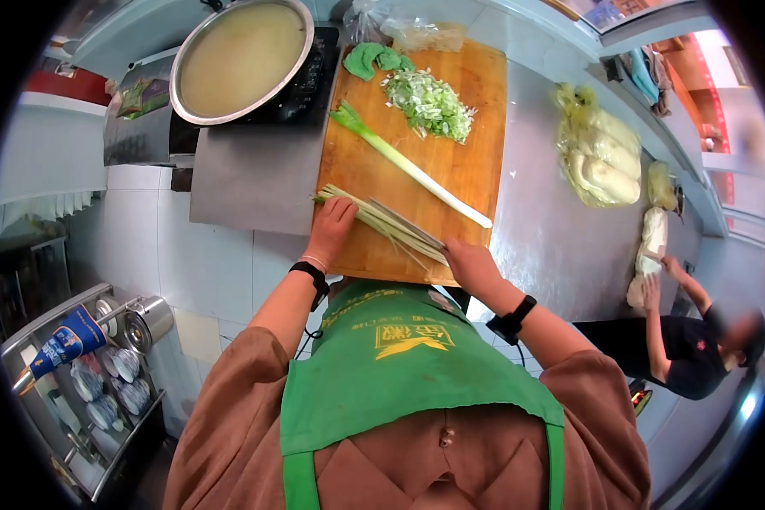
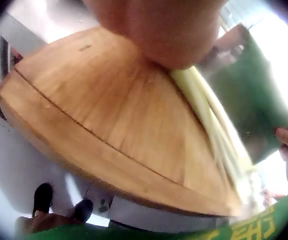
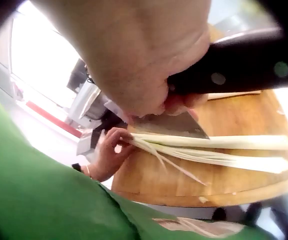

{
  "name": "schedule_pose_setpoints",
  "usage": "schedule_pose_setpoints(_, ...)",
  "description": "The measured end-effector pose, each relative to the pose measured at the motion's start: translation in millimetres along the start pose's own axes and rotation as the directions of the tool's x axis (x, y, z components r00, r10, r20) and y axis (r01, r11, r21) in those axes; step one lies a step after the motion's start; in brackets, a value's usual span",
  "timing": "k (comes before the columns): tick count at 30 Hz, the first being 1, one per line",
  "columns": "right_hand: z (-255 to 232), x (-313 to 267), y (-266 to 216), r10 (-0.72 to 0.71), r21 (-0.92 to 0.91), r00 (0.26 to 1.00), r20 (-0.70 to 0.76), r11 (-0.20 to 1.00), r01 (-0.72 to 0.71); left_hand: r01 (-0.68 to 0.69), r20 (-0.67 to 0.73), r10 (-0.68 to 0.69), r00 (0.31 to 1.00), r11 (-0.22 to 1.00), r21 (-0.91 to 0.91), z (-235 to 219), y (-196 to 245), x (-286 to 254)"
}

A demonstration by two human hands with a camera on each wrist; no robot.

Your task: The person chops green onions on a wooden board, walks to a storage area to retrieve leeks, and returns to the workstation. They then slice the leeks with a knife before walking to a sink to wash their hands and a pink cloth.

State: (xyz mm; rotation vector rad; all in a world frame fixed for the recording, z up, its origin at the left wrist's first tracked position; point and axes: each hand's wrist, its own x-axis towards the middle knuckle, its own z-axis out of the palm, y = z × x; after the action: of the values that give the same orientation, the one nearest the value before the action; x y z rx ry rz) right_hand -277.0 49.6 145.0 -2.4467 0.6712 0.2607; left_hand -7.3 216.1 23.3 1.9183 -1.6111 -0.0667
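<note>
From where I stand, the left hand [image 1: 331,225] sits at about nine o'clock on the board [image 1: 467,85], fingers bent down onto the green end of a leek [image 1: 382,219], pinning it flat. The leek lies across the board's near edge, already opened into long strips. To its right, the right hand [image 1: 472,268] is wrapped tight round the black handle of a knife [image 1: 408,223], whose blade lies along the leek, edge into it. I'd judge this is the lengthwise slitting step; the next move seems to call for a steady draw of the blade along the stalk, with the holding fingers kept out of its line.

Further up the board, a whole leek [image 1: 412,166] lies slantwise, and at twelve o'clock there is a heap of chopped greens [image 1: 429,104]. A wide pot [image 1: 242,58] of pale liquid sits at eleven o'clock. The steel counter [image 1: 535,221] runs off to three o'clock, carrying bagged cabbage [image 1: 599,157], where another person [image 1: 688,340] is working. A dish rack [image 1: 102,382] stands at seven o'clock.
</note>
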Motion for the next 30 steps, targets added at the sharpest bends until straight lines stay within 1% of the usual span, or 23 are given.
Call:
schedule_pose_setpoints(2, 1.4, 8.6, -9.3, 0.013, 0.012, 1.000, 0.021, 1.000, -0.013, 0.017, -0.011, -0.017, 1.000, 1.000, 0.006, -3.4, 2.2, 4.1)
schedule_pose_setpoints(7, 5.9, 26.2, -16.8, 0.003, -0.055, 1.000, 0.025, 0.998, -0.001, 0.034, -0.035, -0.034, 0.999, 0.999, 0.014, -2.0, -0.6, 5.7)
schedule_pose_setpoints(9, 5.5, 34.7, -20.6, -0.002, -0.083, 0.999, 0.047, 0.997, 0.006, -0.020, -0.038, 0.020, 0.999, 1.000, 0.002, 1.0, -4.7, 2.8)
schedule_pose_setpoints(10, 4.3, 38.5, -21.7, -0.004, -0.108, 0.998, 0.066, 0.994, 0.011, -0.018, -0.039, 0.018, 0.999, 1.000, 0.001, 1.5, -5.2, 2.1)
schedule_pose_setpoints(11, 5.9, 42.0, -19.7, -0.003, -0.108, 0.998, 0.068, 0.994, 0.011, -0.024, -0.045, 0.025, 0.999, 1.000, 0.016, 2.2, -5.7, 1.5)
schedule_pose_setpoints(13, 7.2, 49.9, -17.4, -0.061, -0.085, 0.995, 0.078, 0.994, 0.068, -0.030, -0.049, 0.031, 0.998, 0.999, 0.028, 4.3, -6.8, 1.2)
schedule_pose_setpoints(15, 6.3, 57.5, -19.6, -0.073, -0.071, 0.992, 0.100, 0.994, 0.081, -0.036, -0.025, 0.038, 0.999, 0.997, 0.063, 6.6, -7.7, -0.8)
schedule_pose_setpoints(17, 9.3, 67.3, -19.9, -0.083, -0.049, 0.989, 0.120, 0.995, 0.089, -0.023, -0.020, 0.024, 1.000, 0.998, 0.051, 5.7, -8.0, -0.2)
schedule_pose_setpoints(19, 10.6, 69.6, -15.3, -0.023, -0.153, 0.980, 0.196, 0.987, 0.054, -0.014, -0.012, 0.014, 1.000, 1.000, 0.026, 6.6, -3.2, 1.3)
schedule_pose_setpoints(20, 8.1, 64.9, -13.9, -0.017, -0.155, 0.980, 0.197, 0.987, 0.048, -0.007, -0.019, 0.007, 1.000, 1.000, 0.015, 6.2, -3.5, 3.4)
schedule_pose_setpoints(22, 1.6, 52.2, -10.0, -0.099, -0.121, 0.987, 0.123, 0.986, 0.114, 0.004, -0.023, -0.004, 1.000, 1.000, 0.006, 4.6, -3.3, 3.7)
schedule_pose_setpoints(23, 0.3, 38.6, -2.1, -0.095, -0.118, 0.988, 0.123, 0.987, 0.110, 0.021, 0.000, -0.021, 1.000, 1.000, -0.002, 4.5, -2.9, 3.3)
schedule_pose_setpoints(24, -3.2, 18.3, 10.6, -0.068, -0.135, 0.990, 0.123, 0.987, 0.084, 0.037, 0.022, -0.037, 0.999, 0.999, -0.012, 4.6, -2.2, 3.5)
schedule_pose_setpoints(26, -10.4, -19.8, 33.8, -0.035, -0.159, 0.992, 0.123, 0.986, 0.055, 0.028, 0.017, -0.028, 0.999, 1.000, -0.003, 1.8, -0.7, 5.7)
schedule_pose_setpoints(27, -11.8, -38.8, 45.3, 0.004, -0.192, 0.992, 0.124, 0.981, 0.020, 0.022, 0.014, -0.022, 1.000, 1.000, 0.012, 1.5, 0.6, 6.0)
schedule_pose_setpoints(28, -9.2, -51.2, 54.3, 0.042, -0.223, 0.991, 0.125, 0.975, -0.013, 0.024, 0.015, -0.024, 1.000, 1.000, 0.009, 2.5, 1.1, 6.0)
schedule_pose_setpoints(30, 11.4, -59.7, 72.0, 0.054, -0.233, 0.991, 0.123, 0.972, -0.025, 0.021, 0.022, -0.021, 1.000, 1.000, 0.020, 2.8, -0.1, 5.9)
